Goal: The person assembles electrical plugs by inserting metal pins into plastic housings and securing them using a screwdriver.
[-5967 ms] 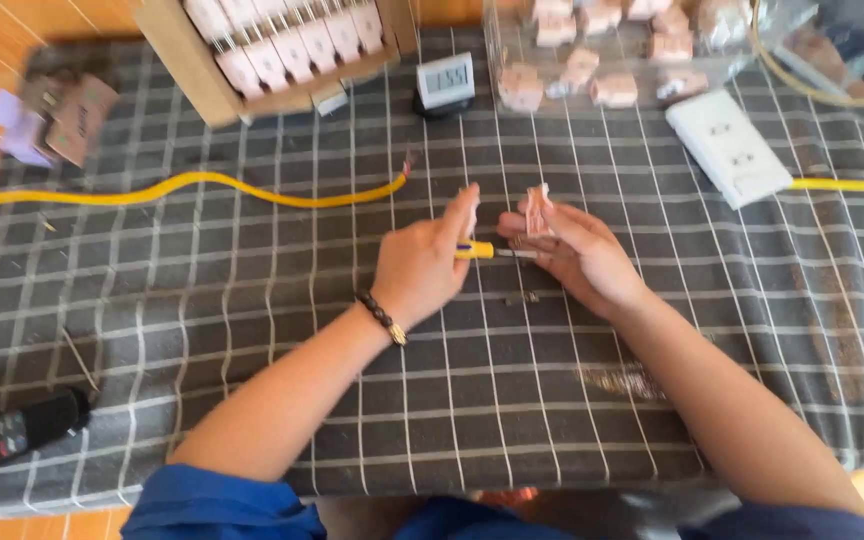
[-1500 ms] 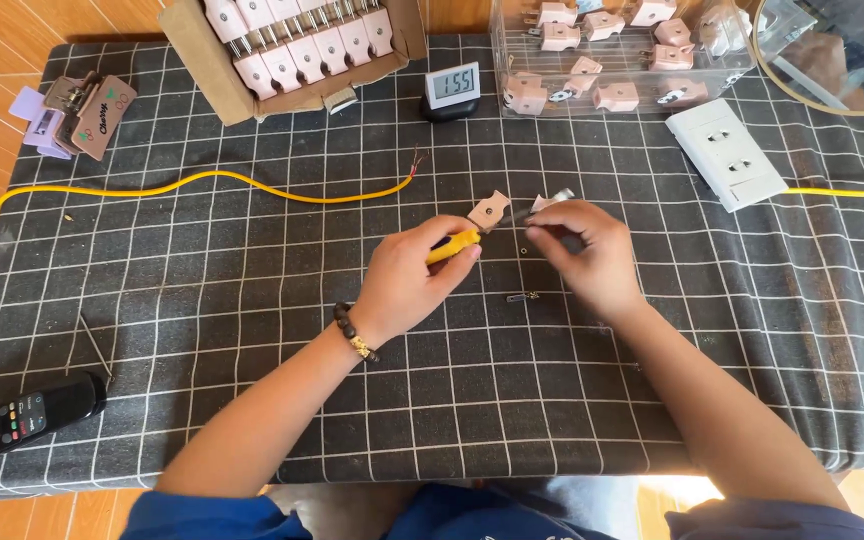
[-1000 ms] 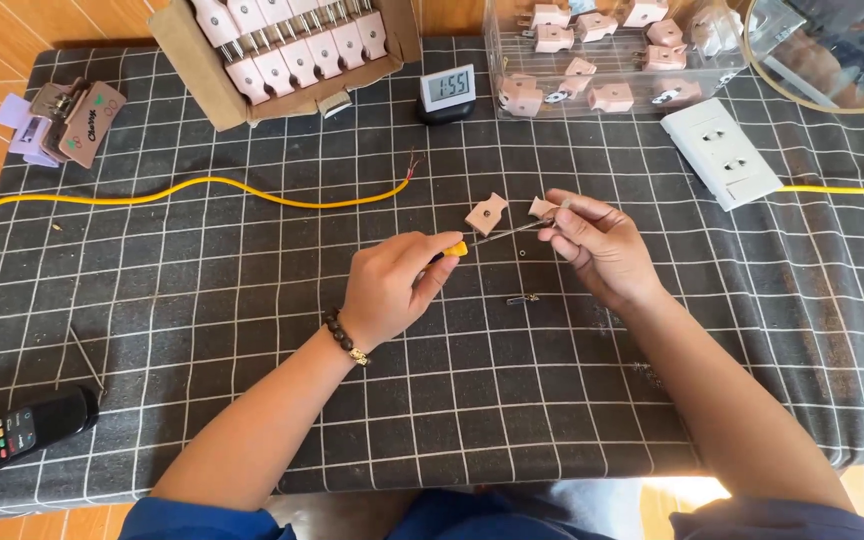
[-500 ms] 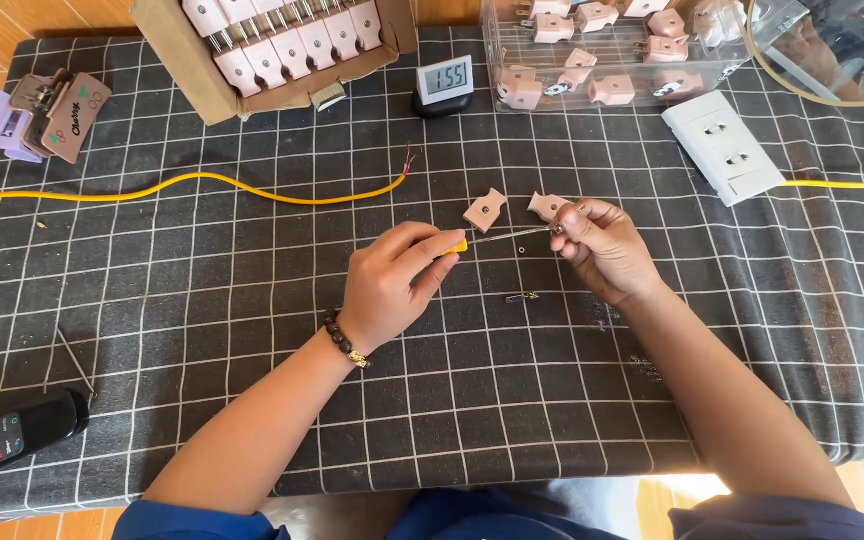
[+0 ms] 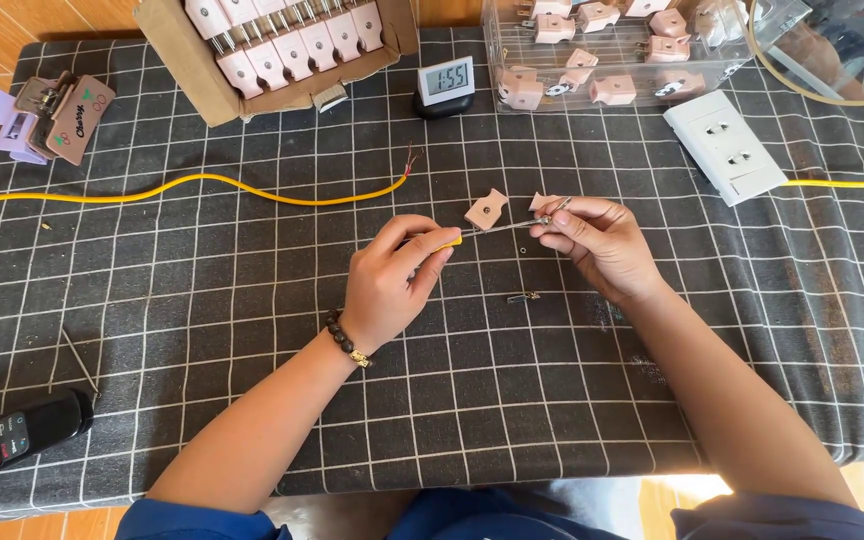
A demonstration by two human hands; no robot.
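My left hand (image 5: 392,280) grips a small screwdriver (image 5: 487,231) with a yellow handle, its thin metal shaft pointing right. The shaft tip meets a small pink plug part with metal prongs (image 5: 550,208), pinched in the fingers of my right hand (image 5: 597,245). A separate pink plug cover (image 5: 486,209) lies on the checked cloth just above the shaft. A tiny metal piece (image 5: 524,296) lies on the cloth below my hands.
A yellow cable (image 5: 192,186) with a bare end runs across the left. At the back stand a cardboard box of plugs (image 5: 282,45), a digital clock (image 5: 445,82), a clear bin of pink plugs (image 5: 612,50) and a white socket (image 5: 724,146). A remote (image 5: 12,435) lies front left.
My left hand slid back from the plug, so more of the screwdriver shaft shows. The pink cover, earlier near my fingers, now lies alone on the cloth.
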